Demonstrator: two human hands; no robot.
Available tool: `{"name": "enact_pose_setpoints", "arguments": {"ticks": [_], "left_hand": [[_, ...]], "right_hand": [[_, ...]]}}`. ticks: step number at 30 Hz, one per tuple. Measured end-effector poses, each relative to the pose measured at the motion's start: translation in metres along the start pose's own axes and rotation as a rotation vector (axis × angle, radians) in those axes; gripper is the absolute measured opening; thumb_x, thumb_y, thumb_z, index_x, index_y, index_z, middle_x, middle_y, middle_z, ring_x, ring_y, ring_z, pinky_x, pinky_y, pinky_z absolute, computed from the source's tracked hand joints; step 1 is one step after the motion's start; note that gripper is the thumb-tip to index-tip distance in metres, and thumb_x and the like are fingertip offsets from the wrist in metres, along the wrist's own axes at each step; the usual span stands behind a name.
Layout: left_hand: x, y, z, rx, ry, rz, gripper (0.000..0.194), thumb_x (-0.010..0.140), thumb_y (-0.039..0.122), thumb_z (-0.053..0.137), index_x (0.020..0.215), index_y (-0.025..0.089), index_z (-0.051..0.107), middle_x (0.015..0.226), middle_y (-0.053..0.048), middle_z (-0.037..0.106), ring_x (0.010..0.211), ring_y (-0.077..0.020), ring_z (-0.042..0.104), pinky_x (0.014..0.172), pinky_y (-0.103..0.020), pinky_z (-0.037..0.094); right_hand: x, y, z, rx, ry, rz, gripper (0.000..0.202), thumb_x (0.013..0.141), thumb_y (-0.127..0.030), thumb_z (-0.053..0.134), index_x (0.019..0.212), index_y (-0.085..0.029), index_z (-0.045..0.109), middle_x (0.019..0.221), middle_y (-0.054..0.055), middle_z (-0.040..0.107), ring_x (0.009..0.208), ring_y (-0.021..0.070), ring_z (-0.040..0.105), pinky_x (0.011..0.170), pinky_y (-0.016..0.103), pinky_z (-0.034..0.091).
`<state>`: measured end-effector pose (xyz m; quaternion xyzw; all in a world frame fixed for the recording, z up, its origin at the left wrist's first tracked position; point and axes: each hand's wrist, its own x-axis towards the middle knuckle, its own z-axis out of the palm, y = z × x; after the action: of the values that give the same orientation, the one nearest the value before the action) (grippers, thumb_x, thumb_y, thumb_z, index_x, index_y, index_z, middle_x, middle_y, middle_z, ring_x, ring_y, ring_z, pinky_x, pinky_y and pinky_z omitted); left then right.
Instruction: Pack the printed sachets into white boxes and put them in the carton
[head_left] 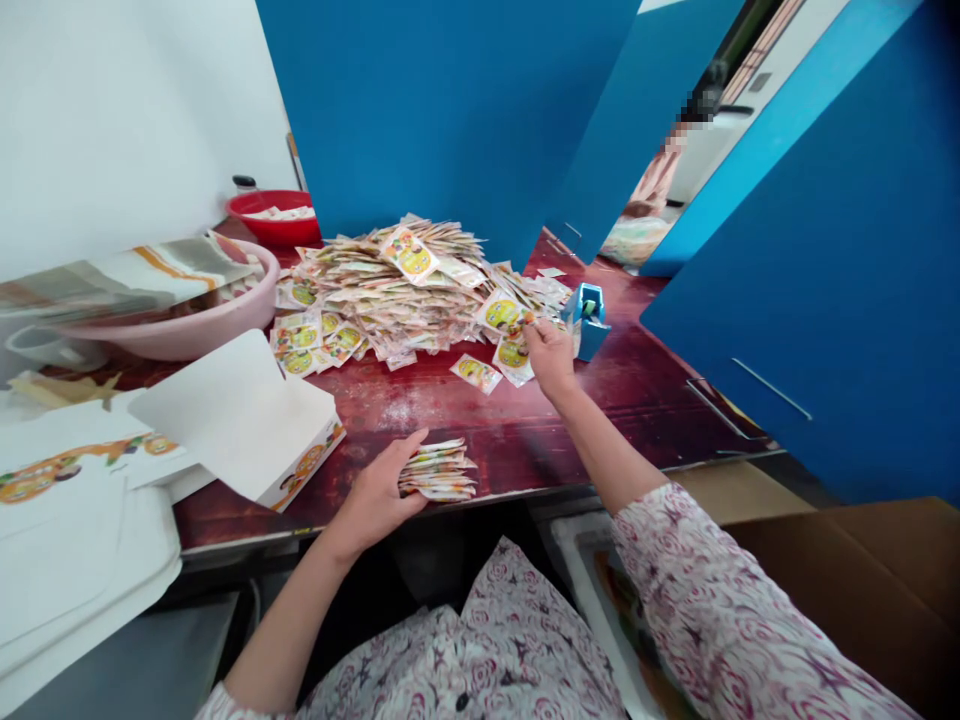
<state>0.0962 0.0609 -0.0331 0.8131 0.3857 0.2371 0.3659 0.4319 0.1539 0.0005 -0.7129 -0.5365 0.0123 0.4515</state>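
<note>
My left hand is wrapped around a stack of small packets near the table's front edge. Farther off, my right hand pinches the edge of a printed sachet at the right side of a large heap of sachets. The sachets have a yellow and orange print on clear or white film. Just below my right fingers lies another sachet, and a loose sachet rests on the table left of it. The fingertips of my left hand are partly hidden behind the stack.
A blue tape dispenser stands right of my right hand. On the left are an open white box, flat cartons, a pink basin under a striped cloth, and a red bowl. Blue panels border the dark red table.
</note>
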Motion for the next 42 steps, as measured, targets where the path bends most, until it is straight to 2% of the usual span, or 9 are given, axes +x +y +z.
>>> {"name": "enact_pose_setpoints", "arguments": {"ticks": [8, 13, 17, 20, 25, 28, 31, 37, 42], "left_hand": [[-0.001, -0.003, 0.001, 0.009, 0.011, 0.041, 0.071, 0.078, 0.019, 0.065, 0.146, 0.024, 0.045, 0.142, -0.010, 0.058, 0.131, -0.0269, 0.056, 0.113, -0.046, 0.044], [-0.002, -0.005, 0.001, -0.012, 0.004, 0.057, 0.069, 0.077, 0.018, 0.064, 0.144, 0.021, 0.047, 0.145, -0.011, 0.056, 0.133, -0.0261, 0.055, 0.115, -0.043, 0.043], [-0.001, -0.003, -0.001, -0.021, -0.007, 0.068, 0.063, 0.076, 0.018, 0.064, 0.138, 0.023, 0.053, 0.140, -0.009, 0.061, 0.129, -0.0258, 0.058, 0.113, -0.043, 0.044], [0.000, -0.001, -0.001, -0.039, -0.021, 0.093, 0.057, 0.077, 0.018, 0.064, 0.133, 0.024, 0.057, 0.135, -0.007, 0.064, 0.125, -0.0250, 0.061, 0.110, -0.042, 0.046], [-0.001, -0.001, -0.002, -0.057, -0.009, 0.059, 0.057, 0.075, 0.017, 0.065, 0.132, 0.020, 0.058, 0.132, -0.009, 0.065, 0.121, -0.0257, 0.062, 0.107, -0.043, 0.048], [-0.002, -0.002, -0.001, -0.056, -0.009, 0.038, 0.059, 0.075, 0.018, 0.066, 0.133, 0.021, 0.056, 0.132, -0.009, 0.064, 0.120, -0.0262, 0.062, 0.106, -0.043, 0.048], [-0.002, -0.003, -0.001, -0.056, -0.013, 0.021, 0.063, 0.075, 0.020, 0.066, 0.136, 0.020, 0.053, 0.135, -0.010, 0.062, 0.124, -0.0276, 0.060, 0.108, -0.045, 0.047], [-0.001, -0.004, -0.001, -0.078, 0.045, 0.002, 0.067, 0.074, 0.022, 0.066, 0.138, 0.018, 0.047, 0.144, -0.014, 0.056, 0.130, -0.0292, 0.057, 0.111, -0.047, 0.045], [0.000, 0.000, 0.000, -0.107, 0.072, -0.050, 0.072, 0.071, 0.020, 0.070, 0.138, 0.021, 0.044, 0.142, -0.012, 0.057, 0.123, -0.0288, 0.062, 0.105, -0.045, 0.050]], "right_hand": [[-0.087, -0.042, 0.018, -0.054, -0.605, -0.347, 0.037, 0.093, -0.023, 0.055, 0.127, -0.025, 0.068, 0.128, 0.006, 0.070, 0.118, 0.0225, 0.065, 0.107, 0.037, 0.047], [-0.100, -0.036, 0.009, -0.053, -0.687, -0.263, 0.069, 0.087, -0.015, 0.057, 0.154, -0.024, 0.041, 0.137, 0.010, 0.064, 0.125, 0.0263, 0.061, 0.109, 0.043, 0.047], [-0.089, -0.028, -0.006, -0.089, -0.622, -0.059, 0.048, 0.083, -0.014, 0.057, 0.130, -0.017, 0.065, 0.112, 0.011, 0.075, 0.101, 0.0279, 0.069, 0.094, 0.042, 0.053], [-0.079, -0.040, -0.005, 0.057, -0.667, -0.008, 0.025, 0.088, -0.026, 0.058, 0.106, -0.017, 0.073, 0.095, 0.006, 0.076, 0.082, 0.0216, 0.068, 0.078, 0.034, 0.055], [-0.079, -0.079, 0.029, -0.058, -0.957, -0.270, 0.020, 0.086, -0.028, 0.066, 0.102, -0.019, 0.075, 0.099, 0.005, 0.074, 0.090, 0.0204, 0.066, 0.083, 0.031, 0.052], [-0.082, -0.090, 0.048, -0.288, -0.956, -0.482, 0.041, 0.084, -0.023, 0.071, 0.124, -0.020, 0.069, 0.123, 0.011, 0.069, 0.114, 0.0260, 0.062, 0.099, 0.037, 0.046], [-0.081, -0.092, 0.055, -0.392, -0.990, -0.499, 0.051, 0.086, -0.028, 0.069, 0.136, -0.021, 0.062, 0.124, 0.012, 0.069, 0.113, 0.0281, 0.063, 0.097, 0.038, 0.047], [-0.076, -0.097, 0.048, -0.238, -1.038, -0.442, 0.017, 0.089, -0.029, 0.064, 0.100, -0.021, 0.074, 0.102, 0.006, 0.074, 0.092, 0.0216, 0.067, 0.082, 0.031, 0.050], [-0.086, -0.122, 0.015, -0.064, -1.204, -0.544, 0.029, 0.098, -0.033, 0.050, 0.121, -0.024, 0.066, 0.117, 0.004, 0.072, 0.104, 0.0209, 0.066, 0.093, 0.034, 0.050]]}}
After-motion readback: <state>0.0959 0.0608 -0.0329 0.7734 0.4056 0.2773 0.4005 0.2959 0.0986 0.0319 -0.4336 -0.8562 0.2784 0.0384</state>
